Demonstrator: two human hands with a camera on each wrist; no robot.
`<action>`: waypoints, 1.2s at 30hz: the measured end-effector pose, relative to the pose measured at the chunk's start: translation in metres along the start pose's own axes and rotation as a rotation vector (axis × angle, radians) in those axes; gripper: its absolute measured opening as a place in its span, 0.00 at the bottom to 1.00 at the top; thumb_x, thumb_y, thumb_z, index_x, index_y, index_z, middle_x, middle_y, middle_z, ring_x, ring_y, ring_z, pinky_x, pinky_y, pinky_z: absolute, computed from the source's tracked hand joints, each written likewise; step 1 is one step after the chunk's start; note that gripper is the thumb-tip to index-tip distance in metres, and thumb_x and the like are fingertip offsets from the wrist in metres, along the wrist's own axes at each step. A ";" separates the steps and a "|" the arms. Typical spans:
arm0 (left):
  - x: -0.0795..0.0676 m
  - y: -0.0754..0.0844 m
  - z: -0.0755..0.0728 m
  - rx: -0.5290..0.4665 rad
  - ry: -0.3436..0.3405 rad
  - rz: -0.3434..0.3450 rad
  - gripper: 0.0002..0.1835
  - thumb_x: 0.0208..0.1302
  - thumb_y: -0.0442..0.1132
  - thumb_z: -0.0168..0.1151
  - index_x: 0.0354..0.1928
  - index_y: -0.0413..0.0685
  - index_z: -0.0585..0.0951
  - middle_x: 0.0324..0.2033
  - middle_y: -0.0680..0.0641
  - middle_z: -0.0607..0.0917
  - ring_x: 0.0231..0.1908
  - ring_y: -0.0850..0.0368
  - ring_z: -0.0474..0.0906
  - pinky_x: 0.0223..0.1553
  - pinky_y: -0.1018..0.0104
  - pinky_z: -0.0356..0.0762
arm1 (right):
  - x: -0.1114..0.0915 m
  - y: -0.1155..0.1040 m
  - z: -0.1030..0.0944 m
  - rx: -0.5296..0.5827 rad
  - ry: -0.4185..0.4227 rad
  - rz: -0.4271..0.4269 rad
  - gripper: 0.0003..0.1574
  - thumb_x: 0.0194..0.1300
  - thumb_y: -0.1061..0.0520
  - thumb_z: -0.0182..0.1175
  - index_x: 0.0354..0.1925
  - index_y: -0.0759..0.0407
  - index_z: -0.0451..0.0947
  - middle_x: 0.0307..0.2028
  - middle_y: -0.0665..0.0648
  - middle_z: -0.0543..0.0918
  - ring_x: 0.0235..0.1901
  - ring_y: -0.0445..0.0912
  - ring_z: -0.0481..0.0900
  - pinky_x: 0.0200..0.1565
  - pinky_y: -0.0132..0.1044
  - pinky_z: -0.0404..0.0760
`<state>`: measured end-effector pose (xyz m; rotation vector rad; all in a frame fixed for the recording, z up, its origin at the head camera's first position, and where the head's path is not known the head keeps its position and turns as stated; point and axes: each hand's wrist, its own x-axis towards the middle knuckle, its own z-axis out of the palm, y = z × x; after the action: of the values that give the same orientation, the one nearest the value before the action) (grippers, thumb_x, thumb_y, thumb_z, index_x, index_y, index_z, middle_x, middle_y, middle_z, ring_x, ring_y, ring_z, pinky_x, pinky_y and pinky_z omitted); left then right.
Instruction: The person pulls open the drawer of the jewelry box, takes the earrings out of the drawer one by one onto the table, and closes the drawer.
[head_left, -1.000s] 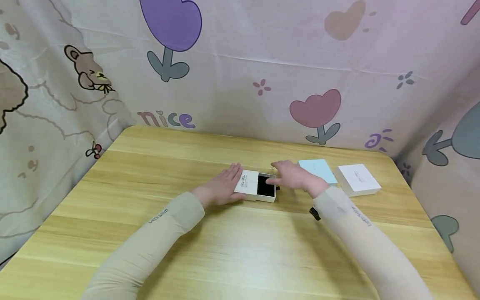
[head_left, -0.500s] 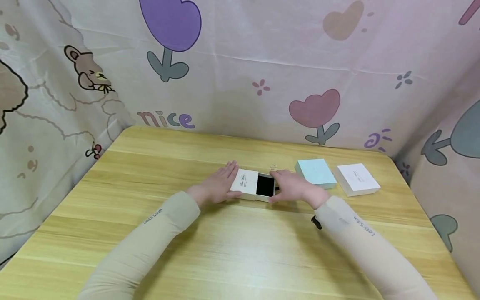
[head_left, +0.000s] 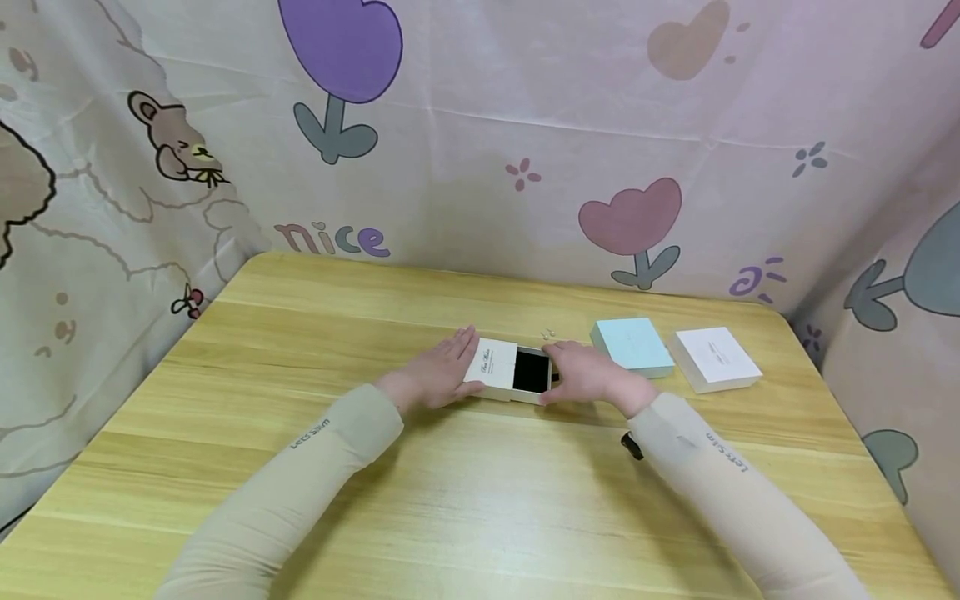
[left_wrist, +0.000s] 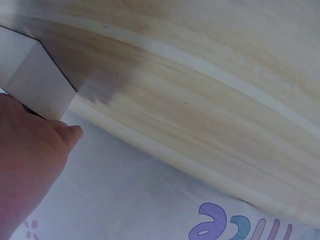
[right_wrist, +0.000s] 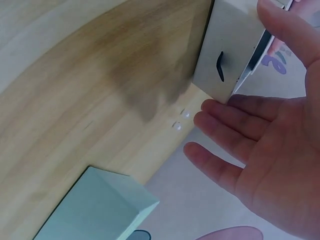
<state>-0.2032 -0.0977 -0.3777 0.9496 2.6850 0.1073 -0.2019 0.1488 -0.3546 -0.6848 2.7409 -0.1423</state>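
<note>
A white drawer-style gift box with dark lettering lies on the table, its inner tray slid partly out to the right and showing a black lining. My left hand holds the sleeve at its left end, thumb along the front side and fingers reaching to the back. At the other end, my right hand spans the tray, its thumb at the front corner and fingertips at the back corner. A black pull tab shows on the tray's end in the right wrist view. Two small pearl-like pieces lie behind the right hand.
A light blue box sits right of the right hand, and beside it stands another white box. The wooden table ends at the back against a printed cloth.
My right hand has come down from above the black lining to the tray's right end, thumb and fingers at its corners. The left hand and sleeve have shifted slightly left.
</note>
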 end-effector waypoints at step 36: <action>0.002 0.001 -0.001 -0.033 -0.011 -0.021 0.43 0.72 0.58 0.38 0.71 0.33 0.38 0.73 0.36 0.38 0.73 0.44 0.34 0.73 0.53 0.41 | 0.017 -0.020 0.003 0.034 0.008 0.007 0.54 0.53 0.41 0.67 0.66 0.69 0.59 0.63 0.67 0.69 0.62 0.59 0.69 0.63 0.51 0.68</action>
<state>-0.2038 -0.0958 -0.3773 0.9095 2.6738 0.1408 -0.2065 0.1228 -0.3584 -0.6666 2.7418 -0.1902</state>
